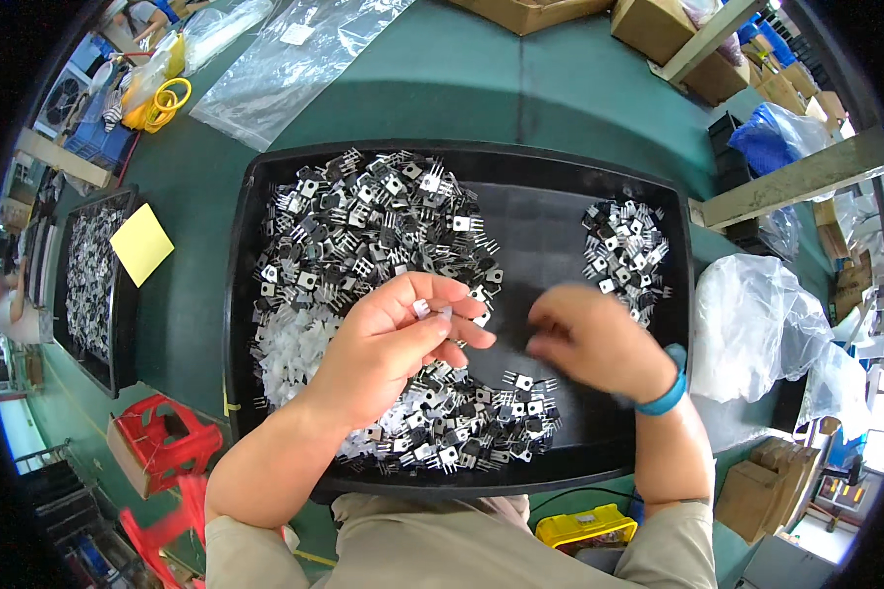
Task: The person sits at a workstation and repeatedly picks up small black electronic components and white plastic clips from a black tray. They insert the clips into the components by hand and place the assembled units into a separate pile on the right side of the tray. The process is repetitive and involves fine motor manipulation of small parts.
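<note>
A black tray point(540, 216) holds heaps of three-legged transistors point(363, 221) with black bodies and metal tabs. Over the tray's middle, my left hand point(378, 339) is closed, palm up, with small white plastic pieces point(424, 309) between thumb and fingers. Below its wrist lies a pile of similar white plastic pieces point(290, 344), partly hidden by my forearm. My right hand point(599, 339), a blue band on its wrist, is over the tray's right part near a smaller transistor heap point(623, 240). Motion smears its bent fingers, so whatever they hold cannot be made out.
Another tray of transistors point(90, 275) stands at the left, a yellow paper note point(142, 243) on its edge. Clear plastic bags lie on the green tabletop point(432, 88) behind and at the right point(756, 324). Below are a red stool point(167, 442) and a yellow bin point(584, 527).
</note>
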`<state>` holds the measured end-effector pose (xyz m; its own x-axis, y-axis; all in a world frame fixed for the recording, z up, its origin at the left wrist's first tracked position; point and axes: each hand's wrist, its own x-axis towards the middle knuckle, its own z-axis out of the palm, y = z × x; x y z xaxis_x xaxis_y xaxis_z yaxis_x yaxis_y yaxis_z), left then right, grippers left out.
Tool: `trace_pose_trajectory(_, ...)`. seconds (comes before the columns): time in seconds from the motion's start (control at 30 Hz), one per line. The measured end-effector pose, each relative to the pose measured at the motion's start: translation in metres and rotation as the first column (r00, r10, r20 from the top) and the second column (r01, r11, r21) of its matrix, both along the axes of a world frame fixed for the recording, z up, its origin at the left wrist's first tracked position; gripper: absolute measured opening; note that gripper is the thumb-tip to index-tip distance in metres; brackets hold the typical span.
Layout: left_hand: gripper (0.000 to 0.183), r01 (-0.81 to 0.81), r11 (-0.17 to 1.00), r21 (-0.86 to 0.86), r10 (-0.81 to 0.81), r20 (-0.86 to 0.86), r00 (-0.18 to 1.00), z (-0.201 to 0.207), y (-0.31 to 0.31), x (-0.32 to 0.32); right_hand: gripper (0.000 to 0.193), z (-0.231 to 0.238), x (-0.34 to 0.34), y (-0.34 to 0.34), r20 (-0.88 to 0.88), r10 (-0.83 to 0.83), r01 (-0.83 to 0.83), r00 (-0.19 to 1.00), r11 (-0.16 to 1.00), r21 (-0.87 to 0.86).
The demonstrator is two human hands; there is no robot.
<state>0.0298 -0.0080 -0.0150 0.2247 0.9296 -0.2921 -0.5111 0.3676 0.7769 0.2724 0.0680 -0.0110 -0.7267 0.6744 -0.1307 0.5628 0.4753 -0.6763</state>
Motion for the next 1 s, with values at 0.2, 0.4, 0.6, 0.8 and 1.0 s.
trace_pose_trajectory(0.2,0.016,0.085,0.995,-0.049,-0.088,-0.049,0.995,0.007,0.003,-0.003,0.021,-0.017,-0.020,-0.045,0.327,0.158,-0.181,0.932,0.983,0.042)
trace_pose_trajectory(0.4,0.022,0.097,0.992,-0.079,-0.099,-0.026,0.995,0.007,0.001,-0.001,0.016,-0.014,-0.022,-0.034,-0.054,0.030,-0.022,0.998,0.990,0.139)
trace_pose_trajectory(0.6,0.022,0.106,0.990,-0.090,-0.114,-0.092,0.989,0.009,0.001,0.004,0.021,0.008,-0.026,-0.034,-0.377,-0.252,0.182,0.891,0.960,-0.212)
trace_pose_trajectory(0.8,0.022,0.120,0.985,-0.122,-0.130,-0.078,0.988,0.010,0.002,0.004,0.015,0.008,-0.029,-0.051,-0.487,-0.481,0.222,0.729,0.839,-0.498)
trace_pose_trajectory(1.0,0.023,0.173,0.977,-0.122,-0.181,-0.055,0.982,0.007,0.001,0.003,0.015,0.007,-0.031,-0.053,-0.496,-0.469,0.121,0.731,0.804,-0.582)
